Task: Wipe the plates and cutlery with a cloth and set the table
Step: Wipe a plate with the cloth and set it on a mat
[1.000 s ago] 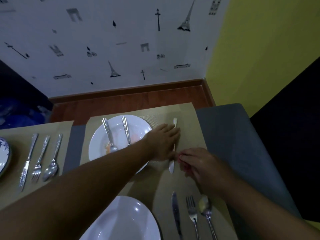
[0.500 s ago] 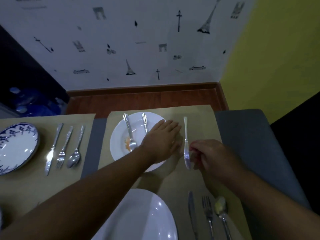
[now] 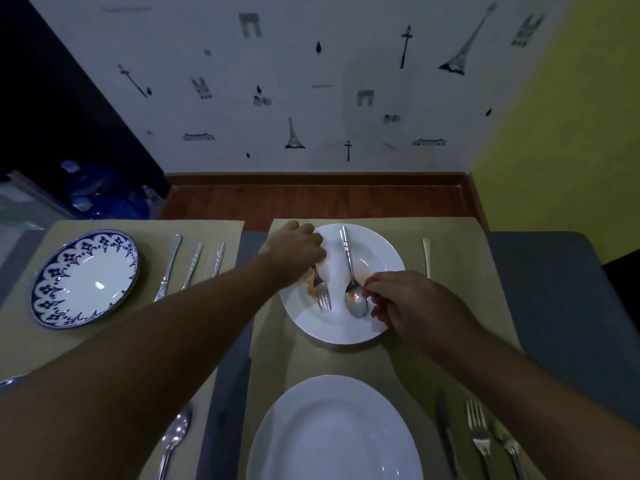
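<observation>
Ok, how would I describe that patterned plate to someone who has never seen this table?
Find the tan placemat on the left side of the table, with three pieces of cutlery lying in a row. The patterned plate sits on it, left of that cutlery. It alone has a blue patterned rim; the far plate and near plate are plain white.
</observation>
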Demonstrator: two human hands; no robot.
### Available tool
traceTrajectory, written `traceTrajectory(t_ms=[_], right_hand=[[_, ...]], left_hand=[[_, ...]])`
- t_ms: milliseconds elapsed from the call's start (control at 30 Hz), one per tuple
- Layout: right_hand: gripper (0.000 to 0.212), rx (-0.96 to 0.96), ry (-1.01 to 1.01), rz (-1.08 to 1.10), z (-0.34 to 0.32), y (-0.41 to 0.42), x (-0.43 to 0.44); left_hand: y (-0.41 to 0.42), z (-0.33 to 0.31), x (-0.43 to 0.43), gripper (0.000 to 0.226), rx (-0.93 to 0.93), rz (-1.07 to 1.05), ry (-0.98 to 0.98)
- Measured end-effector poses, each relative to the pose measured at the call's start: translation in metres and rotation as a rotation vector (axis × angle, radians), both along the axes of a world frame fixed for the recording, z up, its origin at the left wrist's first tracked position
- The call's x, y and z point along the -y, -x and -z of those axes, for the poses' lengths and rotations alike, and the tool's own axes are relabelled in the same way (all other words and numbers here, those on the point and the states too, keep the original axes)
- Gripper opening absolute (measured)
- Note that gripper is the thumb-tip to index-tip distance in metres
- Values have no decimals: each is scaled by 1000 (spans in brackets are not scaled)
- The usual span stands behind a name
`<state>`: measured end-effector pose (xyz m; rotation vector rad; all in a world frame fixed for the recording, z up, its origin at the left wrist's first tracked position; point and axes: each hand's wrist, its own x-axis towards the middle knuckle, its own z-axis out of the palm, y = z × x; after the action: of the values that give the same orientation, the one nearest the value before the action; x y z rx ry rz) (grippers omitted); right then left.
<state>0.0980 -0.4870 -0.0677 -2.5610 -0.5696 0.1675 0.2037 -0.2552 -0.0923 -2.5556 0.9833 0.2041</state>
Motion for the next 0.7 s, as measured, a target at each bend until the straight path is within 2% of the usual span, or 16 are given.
traceTrajectory(t_ms=[167, 267, 333, 400, 500, 600, 700], right_hand=[[29, 77, 56, -45, 0, 2, -14], [26, 56, 24, -35, -7, 4, -23], [24, 38, 4, -33, -14, 5, -29], [25, 16, -32, 10, -20, 5, -37], [28, 109, -16, -20, -15, 3, -44], [27, 199, 0, -88, 3, -1, -53], [27, 169, 41, -148, 15, 3, -64]], left_hand=[[-7, 0, -6, 31, 25, 125, 10], [-9, -7, -18, 13, -25, 57, 77], [-3, -11, -28, 11, -123, -92, 178], [11, -17, -35, 21, -303, -333, 376], [42, -26, -35, 23, -515, -656, 736], [77, -30, -27, 19, -719, -903, 1014], [104, -28, -19, 19, -784, -1066, 1177]])
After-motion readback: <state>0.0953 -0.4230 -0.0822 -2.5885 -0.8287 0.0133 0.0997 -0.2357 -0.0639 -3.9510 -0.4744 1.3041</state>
